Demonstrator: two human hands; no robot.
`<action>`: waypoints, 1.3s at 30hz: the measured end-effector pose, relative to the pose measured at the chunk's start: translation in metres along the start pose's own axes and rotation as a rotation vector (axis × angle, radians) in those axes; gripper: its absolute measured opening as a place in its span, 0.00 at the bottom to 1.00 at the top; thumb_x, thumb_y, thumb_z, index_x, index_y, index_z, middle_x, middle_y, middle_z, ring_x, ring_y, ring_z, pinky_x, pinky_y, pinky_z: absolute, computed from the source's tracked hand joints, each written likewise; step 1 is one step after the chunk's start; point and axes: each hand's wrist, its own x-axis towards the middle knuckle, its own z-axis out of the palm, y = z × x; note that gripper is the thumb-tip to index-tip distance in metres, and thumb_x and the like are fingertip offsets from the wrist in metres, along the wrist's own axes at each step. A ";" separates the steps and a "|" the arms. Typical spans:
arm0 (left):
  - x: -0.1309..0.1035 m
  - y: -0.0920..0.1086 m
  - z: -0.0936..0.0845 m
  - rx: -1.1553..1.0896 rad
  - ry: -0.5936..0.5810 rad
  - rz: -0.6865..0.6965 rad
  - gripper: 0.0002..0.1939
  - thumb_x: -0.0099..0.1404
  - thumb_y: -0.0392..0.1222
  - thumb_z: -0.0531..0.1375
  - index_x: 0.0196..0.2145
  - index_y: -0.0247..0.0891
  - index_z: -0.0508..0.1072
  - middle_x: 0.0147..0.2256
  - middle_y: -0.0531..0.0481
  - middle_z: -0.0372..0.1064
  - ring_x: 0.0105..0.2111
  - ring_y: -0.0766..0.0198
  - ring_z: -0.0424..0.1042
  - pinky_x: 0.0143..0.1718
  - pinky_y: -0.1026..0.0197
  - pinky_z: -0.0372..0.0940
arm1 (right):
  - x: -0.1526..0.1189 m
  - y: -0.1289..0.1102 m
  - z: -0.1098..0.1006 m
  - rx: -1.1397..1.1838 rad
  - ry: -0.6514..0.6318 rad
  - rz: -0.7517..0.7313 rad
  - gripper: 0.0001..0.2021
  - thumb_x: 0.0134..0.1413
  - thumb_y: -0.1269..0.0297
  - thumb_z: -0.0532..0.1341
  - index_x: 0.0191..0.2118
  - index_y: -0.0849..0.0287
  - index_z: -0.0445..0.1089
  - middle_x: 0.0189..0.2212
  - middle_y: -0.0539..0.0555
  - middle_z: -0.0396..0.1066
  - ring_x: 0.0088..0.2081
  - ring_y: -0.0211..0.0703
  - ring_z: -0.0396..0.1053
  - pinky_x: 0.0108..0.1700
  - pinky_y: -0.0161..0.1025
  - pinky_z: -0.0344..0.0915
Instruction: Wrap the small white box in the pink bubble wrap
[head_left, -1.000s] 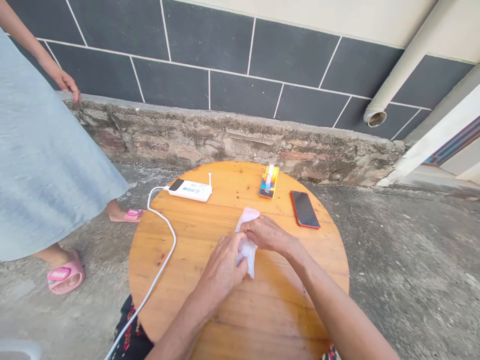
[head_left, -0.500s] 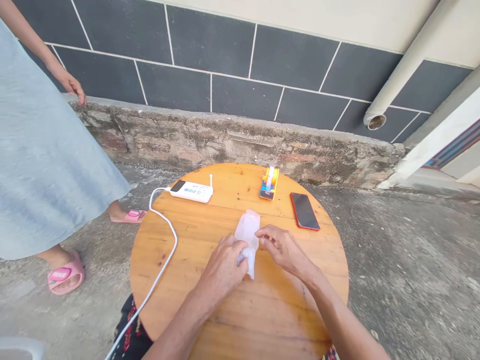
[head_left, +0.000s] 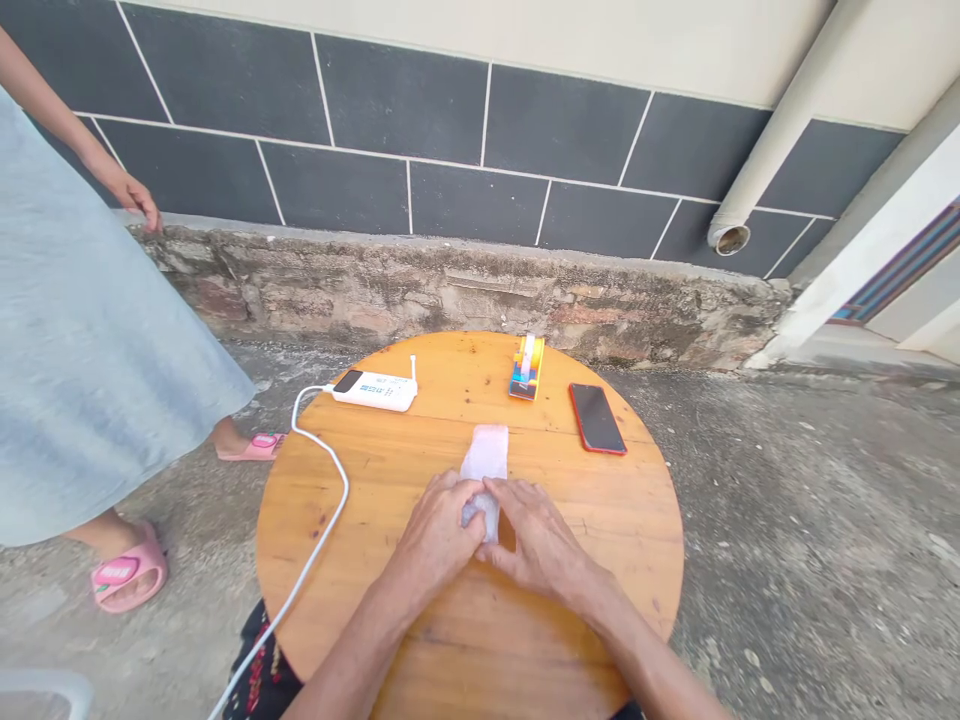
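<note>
A pale, translucent wrapped bundle (head_left: 487, 452) lies on the round wooden table (head_left: 420, 630), its far end flat and its near end between my hands. My left hand (head_left: 442, 520) grips the bundle's left side, thumb and fingers curved round it. From the right, my right hand (head_left: 532, 530) holds the same near end, its fingertips close to the left ones. What is inside the wrapping cannot be made out.
Toward the table's far side are a white power strip (head_left: 375, 390) with a white cable (head_left: 330, 540), a yellow and blue tape dispenser (head_left: 526, 368) and a red-edged phone (head_left: 597, 418). A person in a light blue skirt (head_left: 97, 350) stands at the left. Behind runs a wall.
My right hand has moved left and down onto the bundle and closed on it. The bundle's far end looks flatter and straighter. The whole view has shifted slightly.
</note>
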 end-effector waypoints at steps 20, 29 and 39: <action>0.000 0.003 -0.002 -0.022 -0.014 -0.032 0.14 0.54 0.30 0.53 0.35 0.39 0.75 0.34 0.49 0.68 0.38 0.60 0.67 0.39 0.60 0.61 | -0.009 -0.017 0.031 -0.197 0.238 0.059 0.22 0.50 0.74 0.61 0.52 0.62 0.61 0.46 0.59 0.69 0.44 0.53 0.65 0.45 0.47 0.60; -0.049 0.019 -0.020 -0.193 -0.180 -0.032 0.17 0.56 0.34 0.56 0.42 0.44 0.74 0.38 0.52 0.70 0.39 0.61 0.68 0.42 0.61 0.61 | -0.041 -0.039 0.003 0.137 0.048 0.164 0.17 0.49 0.72 0.62 0.47 0.53 0.67 0.43 0.51 0.72 0.43 0.47 0.67 0.45 0.41 0.58; -0.068 0.014 -0.034 -0.242 -0.413 0.044 0.24 0.51 0.29 0.55 0.46 0.47 0.70 0.45 0.53 0.63 0.45 0.63 0.66 0.49 0.63 0.60 | -0.025 -0.023 -0.018 0.372 -0.365 0.289 0.13 0.43 0.67 0.67 0.39 0.55 0.73 0.30 0.45 0.72 0.32 0.39 0.68 0.33 0.31 0.58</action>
